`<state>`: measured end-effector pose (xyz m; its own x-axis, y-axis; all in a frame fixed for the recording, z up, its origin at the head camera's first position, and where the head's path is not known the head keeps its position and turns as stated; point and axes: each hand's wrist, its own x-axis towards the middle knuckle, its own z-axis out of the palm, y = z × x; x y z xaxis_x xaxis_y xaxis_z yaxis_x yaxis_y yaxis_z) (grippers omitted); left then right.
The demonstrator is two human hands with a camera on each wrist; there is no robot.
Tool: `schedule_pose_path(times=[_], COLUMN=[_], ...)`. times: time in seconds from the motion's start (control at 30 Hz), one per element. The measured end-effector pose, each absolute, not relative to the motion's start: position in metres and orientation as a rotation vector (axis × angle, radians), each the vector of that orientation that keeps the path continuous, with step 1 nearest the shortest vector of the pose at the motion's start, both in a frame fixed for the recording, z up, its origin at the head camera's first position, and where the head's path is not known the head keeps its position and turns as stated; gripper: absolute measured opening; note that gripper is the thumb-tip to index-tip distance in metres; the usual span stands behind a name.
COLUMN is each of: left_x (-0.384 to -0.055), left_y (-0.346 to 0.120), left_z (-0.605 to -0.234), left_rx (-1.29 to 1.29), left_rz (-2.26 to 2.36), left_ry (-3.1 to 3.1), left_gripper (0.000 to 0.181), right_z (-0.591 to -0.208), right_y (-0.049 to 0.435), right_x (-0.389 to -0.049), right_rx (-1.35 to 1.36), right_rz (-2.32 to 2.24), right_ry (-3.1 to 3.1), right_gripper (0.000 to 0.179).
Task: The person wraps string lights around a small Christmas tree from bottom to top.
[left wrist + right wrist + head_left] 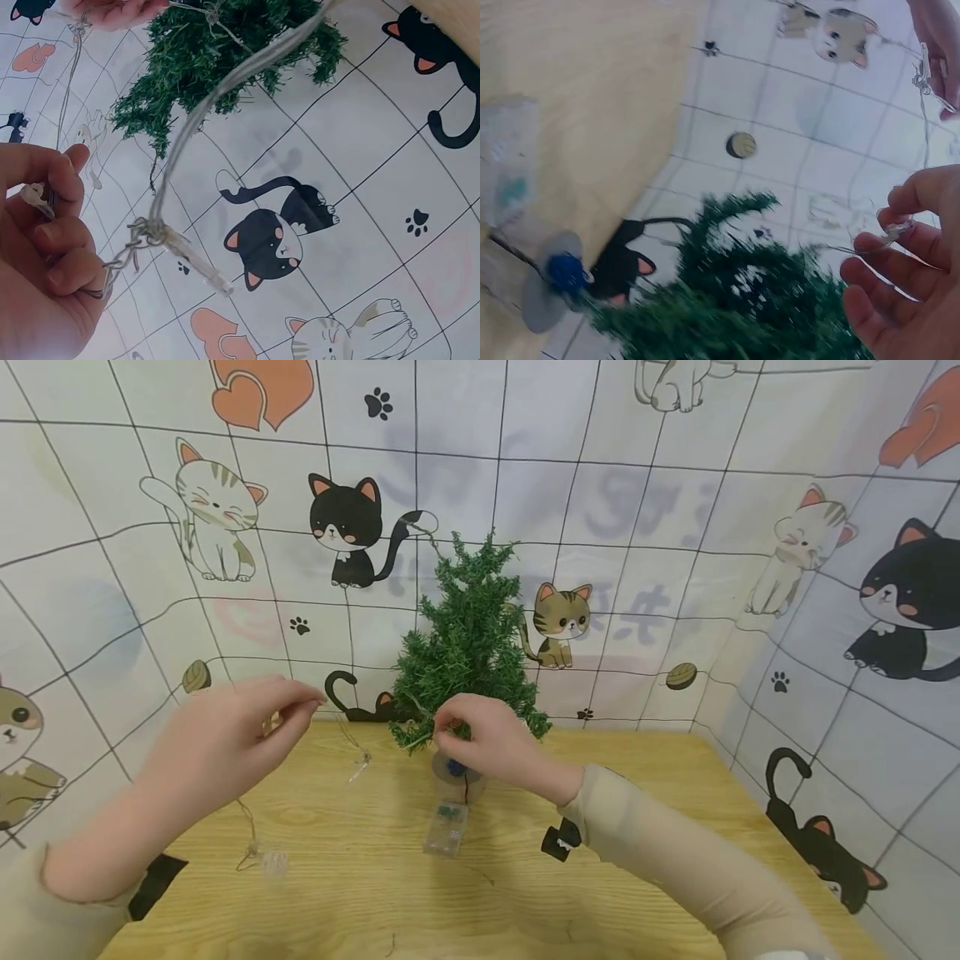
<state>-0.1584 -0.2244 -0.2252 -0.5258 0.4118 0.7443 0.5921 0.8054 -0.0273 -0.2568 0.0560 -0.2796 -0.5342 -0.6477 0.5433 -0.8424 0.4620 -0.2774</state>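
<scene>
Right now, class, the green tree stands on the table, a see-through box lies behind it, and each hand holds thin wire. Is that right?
No, not behind: the head view shows the see-through box in front of the green tree, nearer the person. The tree does stand on the table, and the left hand and right hand each hold thin wire.

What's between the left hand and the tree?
In the head view, a thin wire with a clear pendant hangs there; the printed backdrop shows behind.
</scene>
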Motion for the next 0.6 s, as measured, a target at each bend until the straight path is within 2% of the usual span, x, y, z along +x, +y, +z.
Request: schedule_pose_path(times=[0.2, 0.6], left_x=[-0.163, -0.179], left_y=[-0.214, -0.19], left_z=[-0.212, -0.197], left_rx=[-0.712, -0.799], left_rz=[-0.255, -0.158], left_ry=[-2.205, -2.124], left_gripper=[0.017, 0.013], right_z=[-0.261, -0.252], right_y=[0.071, 0.09], right_x=[-0.265, -0.287], right_rx=[1.146, 1.056], right_rz=[0.809, 0.697], right_ry=[-2.425, -2.439], right_gripper=[0.007, 0.009])
